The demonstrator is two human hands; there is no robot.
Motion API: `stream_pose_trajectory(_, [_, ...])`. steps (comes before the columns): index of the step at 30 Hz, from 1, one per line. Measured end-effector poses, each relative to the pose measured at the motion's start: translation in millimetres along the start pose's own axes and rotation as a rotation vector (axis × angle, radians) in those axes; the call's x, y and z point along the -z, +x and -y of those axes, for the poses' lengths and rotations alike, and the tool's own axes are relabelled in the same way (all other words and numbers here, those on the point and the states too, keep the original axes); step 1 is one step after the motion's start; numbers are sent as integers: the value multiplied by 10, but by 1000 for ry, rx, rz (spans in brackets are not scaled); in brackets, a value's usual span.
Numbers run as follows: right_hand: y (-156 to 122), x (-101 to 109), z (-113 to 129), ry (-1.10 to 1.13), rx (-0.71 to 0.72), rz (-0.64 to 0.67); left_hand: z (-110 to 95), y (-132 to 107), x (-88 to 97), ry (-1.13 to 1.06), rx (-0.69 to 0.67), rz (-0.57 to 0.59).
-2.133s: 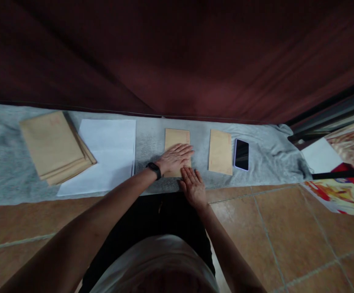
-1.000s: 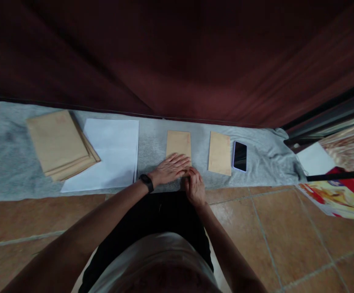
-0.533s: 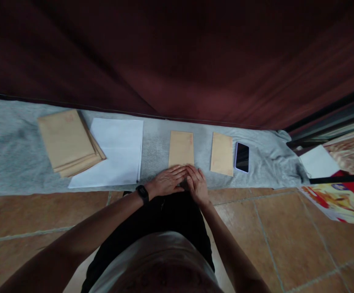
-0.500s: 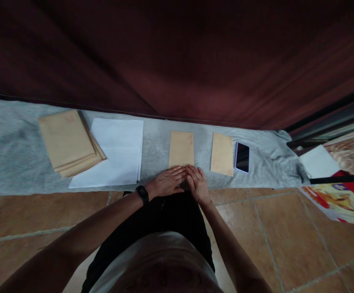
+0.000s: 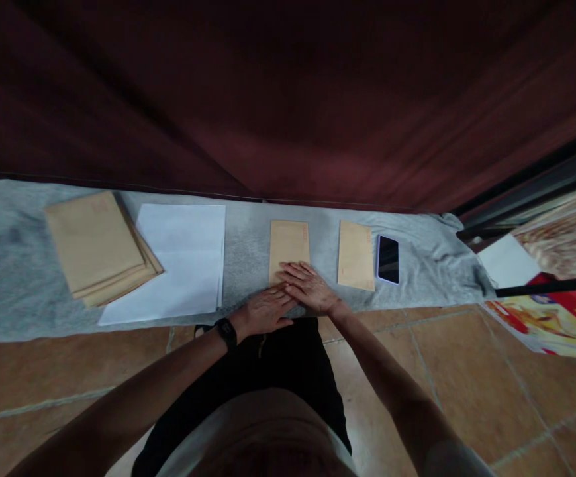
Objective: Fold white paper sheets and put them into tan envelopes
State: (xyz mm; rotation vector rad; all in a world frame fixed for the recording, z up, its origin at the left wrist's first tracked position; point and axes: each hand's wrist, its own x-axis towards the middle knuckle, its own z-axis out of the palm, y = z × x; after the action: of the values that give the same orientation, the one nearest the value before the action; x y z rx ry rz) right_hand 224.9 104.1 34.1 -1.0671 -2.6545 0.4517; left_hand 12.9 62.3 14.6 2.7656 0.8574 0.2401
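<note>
A brown paper envelope (image 5: pixel 288 242) with small red print lies upright before me on the grey cloth. My right hand (image 5: pixel 308 287) is flat on its lower part, fingers stretched to the left. My left hand (image 5: pixel 267 310), with a black band on the wrist, lies flat at the envelope's lower left corner, its fingertips meeting the right hand. Both hands are open, and the envelope's lower edge is hidden under them. To the right lies a second brown envelope (image 5: pixel 356 255), apart from the hands.
A phone (image 5: pixel 388 259) lies right of the second envelope. On the left, a stack of brown envelopes (image 5: pixel 96 242) overlaps white paper sheets (image 5: pixel 183 258). The grey cloth (image 5: pixel 245 252) covers a narrow surface below a dark red curtain (image 5: pixel 268 146). A colourful box (image 5: pixel 551 321) is at far right.
My right hand has turned and slid up and left onto the envelope, its fingers now flat. The left hand has flattened and shifted slightly down and left. The whole view has shifted a little.
</note>
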Motion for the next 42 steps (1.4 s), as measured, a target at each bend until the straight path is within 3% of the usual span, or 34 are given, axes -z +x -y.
stream_pose_trajectory(17, [475, -69, -460, -119, -172, -37, 27, 37, 37, -17, -67, 55])
stream_pose_trajectory(22, [492, -28, -434, -91, -143, -54, 16, 43, 77, -16, -59, 75])
stream_pose_trajectory(28, [288, -32, -241, -14, 0, 104, 20, 34, 13, -16, -11, 90])
stream_pose_trajectory(42, [754, -62, -548, -139, -190, 22, 18, 27, 41, -44, -60, 39])
